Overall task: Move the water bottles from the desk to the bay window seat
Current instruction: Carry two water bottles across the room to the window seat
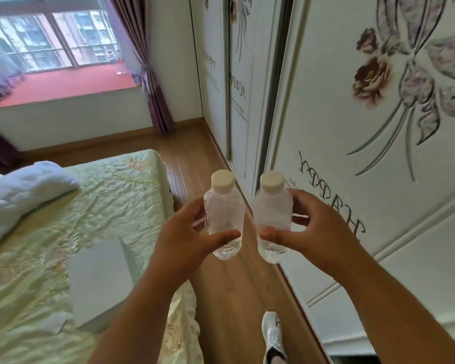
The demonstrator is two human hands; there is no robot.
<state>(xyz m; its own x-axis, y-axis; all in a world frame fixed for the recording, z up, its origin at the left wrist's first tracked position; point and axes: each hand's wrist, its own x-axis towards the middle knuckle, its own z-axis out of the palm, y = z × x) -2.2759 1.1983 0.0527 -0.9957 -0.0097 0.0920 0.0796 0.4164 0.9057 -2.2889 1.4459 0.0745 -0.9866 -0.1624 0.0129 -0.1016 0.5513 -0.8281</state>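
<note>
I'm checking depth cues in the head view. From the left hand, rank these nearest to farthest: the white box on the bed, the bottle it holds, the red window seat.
1. Left-hand bottle, gripped by the left hand.
2. White box, on the bed, lower left.
3. Red window seat, across the room, upper left.

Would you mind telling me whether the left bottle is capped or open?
Capped: a white cap sits on the bottle in the left hand.
</note>
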